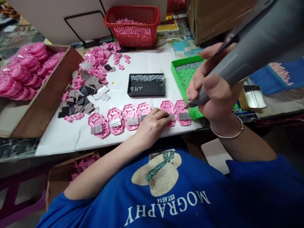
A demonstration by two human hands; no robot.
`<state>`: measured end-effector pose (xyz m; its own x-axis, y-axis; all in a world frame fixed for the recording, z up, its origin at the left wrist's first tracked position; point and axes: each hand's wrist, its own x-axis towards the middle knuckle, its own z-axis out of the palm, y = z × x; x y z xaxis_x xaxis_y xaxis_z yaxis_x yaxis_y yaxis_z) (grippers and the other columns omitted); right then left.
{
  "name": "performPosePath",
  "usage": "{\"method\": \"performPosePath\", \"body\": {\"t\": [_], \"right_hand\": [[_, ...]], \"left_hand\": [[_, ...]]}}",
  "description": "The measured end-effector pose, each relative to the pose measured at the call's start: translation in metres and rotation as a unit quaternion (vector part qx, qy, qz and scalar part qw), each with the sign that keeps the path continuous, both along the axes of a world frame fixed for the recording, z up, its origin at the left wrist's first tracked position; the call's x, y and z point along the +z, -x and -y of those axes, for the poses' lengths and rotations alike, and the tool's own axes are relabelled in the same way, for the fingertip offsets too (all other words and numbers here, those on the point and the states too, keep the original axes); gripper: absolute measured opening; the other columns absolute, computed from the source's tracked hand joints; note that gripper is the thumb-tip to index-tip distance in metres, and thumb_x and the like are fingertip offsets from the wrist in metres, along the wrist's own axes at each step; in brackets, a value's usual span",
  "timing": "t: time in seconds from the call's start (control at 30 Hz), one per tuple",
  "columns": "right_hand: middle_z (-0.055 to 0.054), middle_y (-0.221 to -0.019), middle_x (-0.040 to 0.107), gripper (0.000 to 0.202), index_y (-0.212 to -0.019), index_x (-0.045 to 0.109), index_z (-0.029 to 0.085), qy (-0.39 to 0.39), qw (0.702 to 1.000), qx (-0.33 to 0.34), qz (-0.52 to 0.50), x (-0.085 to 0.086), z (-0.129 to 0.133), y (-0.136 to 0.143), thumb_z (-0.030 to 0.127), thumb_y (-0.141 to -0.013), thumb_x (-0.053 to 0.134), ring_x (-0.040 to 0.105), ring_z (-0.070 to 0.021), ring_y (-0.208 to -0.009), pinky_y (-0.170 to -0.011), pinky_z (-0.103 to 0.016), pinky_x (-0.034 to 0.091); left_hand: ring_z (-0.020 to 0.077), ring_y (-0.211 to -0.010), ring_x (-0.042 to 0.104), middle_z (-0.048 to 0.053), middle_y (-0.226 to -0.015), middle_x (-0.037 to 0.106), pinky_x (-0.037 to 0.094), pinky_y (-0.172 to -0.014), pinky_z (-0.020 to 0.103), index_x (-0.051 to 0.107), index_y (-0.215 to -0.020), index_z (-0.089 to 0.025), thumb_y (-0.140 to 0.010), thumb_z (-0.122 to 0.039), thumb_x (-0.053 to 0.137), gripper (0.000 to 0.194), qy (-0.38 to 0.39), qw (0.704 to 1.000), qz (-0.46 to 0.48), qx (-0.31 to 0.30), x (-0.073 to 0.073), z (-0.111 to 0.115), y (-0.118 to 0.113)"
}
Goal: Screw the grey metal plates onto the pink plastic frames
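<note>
My right hand [216,82] is wrapped round a grey electric screwdriver [251,50], whose tip points down over the rightmost pink plastic shell [182,107]. A dark grey plate [184,117] lies across that shell. My left hand [154,125] is closed, its fingertips pressed on a small grey plate [171,117] in the neighbouring pink shell [167,107]. The left hand partly hides the middle of the row. Several more pink shells [130,111] lie to the left, each with a plate across its lower half.
A black perforated tray [146,92] and a green tray [177,74] hold small screws. Loose grey plates [80,98] and pink parts [97,60] are piled at left. A red basket [133,31] stands behind; a cardboard box [54,76] holds bagged pink shells.
</note>
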<state>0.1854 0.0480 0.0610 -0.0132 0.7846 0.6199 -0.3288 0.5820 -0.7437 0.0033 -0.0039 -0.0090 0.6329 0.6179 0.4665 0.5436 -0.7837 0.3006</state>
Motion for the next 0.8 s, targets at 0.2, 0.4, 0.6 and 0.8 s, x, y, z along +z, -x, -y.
{"method": "performPosePath", "body": {"t": [0.2,0.4,0.6,0.8], "right_hand": [[0.006,-0.062,0.055,0.026,-0.097,0.070,0.030,-0.003,0.992,-0.125,0.023,0.008,0.004,-0.032,0.036,-0.074,0.079,0.043,-0.0110,-0.042,-0.041,-0.030,0.034],[0.005,-0.062,0.054,0.029,-0.102,0.068,0.035,0.021,0.992,-0.122,0.035,-0.018,0.004,-0.045,0.041,-0.075,0.078,0.045,-0.0127,-0.041,-0.038,-0.029,0.030],[0.007,-0.061,0.056,0.028,-0.103,0.069,0.036,0.013,0.992,-0.122,0.012,-0.027,-0.001,-0.043,0.036,-0.076,0.076,0.044,-0.0107,-0.041,-0.035,-0.026,0.031],[0.007,-0.062,0.056,0.022,-0.099,0.070,0.032,0.036,0.995,-0.095,0.001,-0.026,0.000,-0.045,0.030,-0.078,0.076,0.046,-0.0090,-0.042,-0.038,-0.026,0.034]], "left_hand": [[0.0195,-0.089,0.055,0.010,-0.100,0.069,0.053,-0.075,0.031,0.069,-0.103,-0.011,-0.090,-0.001,0.055,0.021,-0.013,1.000,0.025,0.007,-0.001,0.002,-0.006],[0.0201,-0.092,0.057,0.013,-0.109,0.065,0.053,-0.076,0.034,0.070,-0.105,-0.015,-0.091,-0.005,0.056,0.022,-0.007,0.999,0.008,0.034,0.001,0.005,-0.006],[0.0191,-0.087,0.056,0.009,-0.101,0.067,0.051,-0.072,0.032,0.070,-0.105,-0.017,-0.091,-0.006,0.056,0.022,-0.004,0.999,-0.010,0.040,0.003,0.005,-0.006],[0.0176,-0.084,0.059,0.009,-0.099,0.068,0.052,-0.071,0.030,0.071,-0.102,-0.015,-0.091,-0.007,0.058,0.018,-0.003,0.999,0.015,0.038,0.001,0.005,-0.005]]}}
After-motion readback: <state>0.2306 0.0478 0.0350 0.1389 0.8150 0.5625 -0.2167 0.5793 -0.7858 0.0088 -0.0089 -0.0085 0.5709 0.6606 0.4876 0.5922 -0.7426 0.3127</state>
